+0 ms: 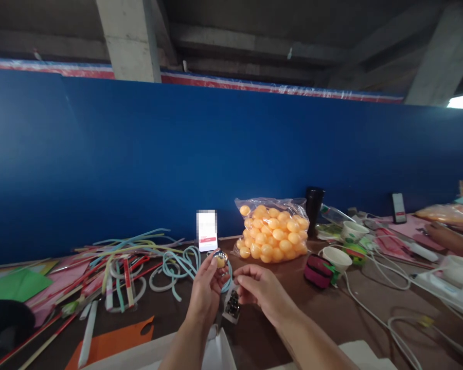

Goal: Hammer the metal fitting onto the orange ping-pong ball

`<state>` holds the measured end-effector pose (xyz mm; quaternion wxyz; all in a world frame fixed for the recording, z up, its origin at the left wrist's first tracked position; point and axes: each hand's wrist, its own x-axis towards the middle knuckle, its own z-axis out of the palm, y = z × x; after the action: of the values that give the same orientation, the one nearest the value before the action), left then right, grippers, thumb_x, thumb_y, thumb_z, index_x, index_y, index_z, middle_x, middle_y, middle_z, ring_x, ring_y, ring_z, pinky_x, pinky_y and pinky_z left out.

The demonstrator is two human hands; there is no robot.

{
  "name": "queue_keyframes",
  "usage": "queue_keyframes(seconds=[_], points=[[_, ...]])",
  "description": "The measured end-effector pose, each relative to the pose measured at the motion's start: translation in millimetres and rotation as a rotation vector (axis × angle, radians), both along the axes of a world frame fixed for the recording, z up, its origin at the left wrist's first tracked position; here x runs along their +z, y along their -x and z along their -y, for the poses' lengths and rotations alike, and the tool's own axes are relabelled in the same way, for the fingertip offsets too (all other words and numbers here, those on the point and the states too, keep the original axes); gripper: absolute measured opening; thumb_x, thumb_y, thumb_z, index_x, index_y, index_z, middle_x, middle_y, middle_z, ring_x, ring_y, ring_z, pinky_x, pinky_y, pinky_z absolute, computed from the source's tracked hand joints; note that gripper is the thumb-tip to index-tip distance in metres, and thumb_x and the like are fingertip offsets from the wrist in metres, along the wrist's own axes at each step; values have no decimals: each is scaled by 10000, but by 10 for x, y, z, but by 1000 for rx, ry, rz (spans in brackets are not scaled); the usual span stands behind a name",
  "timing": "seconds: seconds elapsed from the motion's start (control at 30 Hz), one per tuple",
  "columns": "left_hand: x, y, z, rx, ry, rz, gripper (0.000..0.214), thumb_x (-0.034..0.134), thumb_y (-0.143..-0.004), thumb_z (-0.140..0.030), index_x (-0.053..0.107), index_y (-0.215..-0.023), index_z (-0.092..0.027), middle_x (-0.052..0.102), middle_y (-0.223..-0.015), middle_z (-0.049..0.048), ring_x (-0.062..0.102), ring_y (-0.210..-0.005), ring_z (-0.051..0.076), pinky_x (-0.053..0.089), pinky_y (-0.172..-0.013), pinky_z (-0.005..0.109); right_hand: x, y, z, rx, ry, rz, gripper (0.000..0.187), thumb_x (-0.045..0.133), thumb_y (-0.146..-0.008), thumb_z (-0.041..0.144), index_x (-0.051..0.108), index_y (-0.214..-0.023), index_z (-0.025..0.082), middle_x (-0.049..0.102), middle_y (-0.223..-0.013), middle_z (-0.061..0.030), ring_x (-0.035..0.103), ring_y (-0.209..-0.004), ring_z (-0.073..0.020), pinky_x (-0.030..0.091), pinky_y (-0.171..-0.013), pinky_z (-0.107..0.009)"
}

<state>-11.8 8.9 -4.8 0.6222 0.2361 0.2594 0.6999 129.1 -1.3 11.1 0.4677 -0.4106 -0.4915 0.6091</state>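
While the left hand [206,281] grips a shiny ball [221,258] lower-centre in frame, the right hand [261,289] is pinched nearby, can't tell on what; looks like fiddly handling, next move probably wants steadiness.

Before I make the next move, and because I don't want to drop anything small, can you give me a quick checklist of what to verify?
1. Left hand gripping the shiny round object: ok, held at the fingertips.
2. Right hand free of small pieces: cannot tell; its fingertips are drawn together and may hide something.
3. Small box of dark pieces close by: ok, beside the right hand's fingers.
4. Space around the left hand free of loose items: not ok; pale blue tubing loops close to it.
5. Bag of orange balls out of the way: ok, it sits beyond both hands.
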Motion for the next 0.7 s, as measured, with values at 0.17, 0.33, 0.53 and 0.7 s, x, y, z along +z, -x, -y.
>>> queue_keyframes(seconds=[0.17, 0.33, 0.53, 0.7], points=[[27, 0, 26, -67, -3, 50, 333, 736, -744, -209, 632, -1055, -151, 684, -844, 46, 640, -673, 113, 539, -617, 223, 103, -51, 32, 8, 76, -266, 260, 803, -679, 307, 719, -854, 134, 637, -706, 17, 548, -557, -54, 508, -496, -136], [22, 3, 39, -100, -16, 46, 262, 715, -767, -206, 634, -1010, -148, 681, -844, 48, 643, -698, 115, 545, -641, 223, 111, -87, 30, 54, 153, -430, 275, 861, -642, 259, 732, -854, 140, 639, -713, 22, 548, -543, -34, 498, -479, -107], [23, 9, 48, -149, -4, 28, 260, 718, -770, -217, 641, -1011, -157, 685, -861, 46, 648, -708, 117, 547, -623, 217, 89, -107, 21, 76, 180, -486, 207, 856, -673, 220, 714, -810, 158, 668, -715, 25, 549, -501, -28, 463, -426, -98], [48, -21, 82, -215, -46, 2, 310, 690, -803, -237, 635, -1100, -166, 704, -909, 63, 659, -731, 124, 541, -645, 221, 92, -63, 46, 64, 139, -452, 206, 853, -678, 221, 718, -813, 144, 698, -715, 1, 542, -486, -43, 445, -399, -110]])
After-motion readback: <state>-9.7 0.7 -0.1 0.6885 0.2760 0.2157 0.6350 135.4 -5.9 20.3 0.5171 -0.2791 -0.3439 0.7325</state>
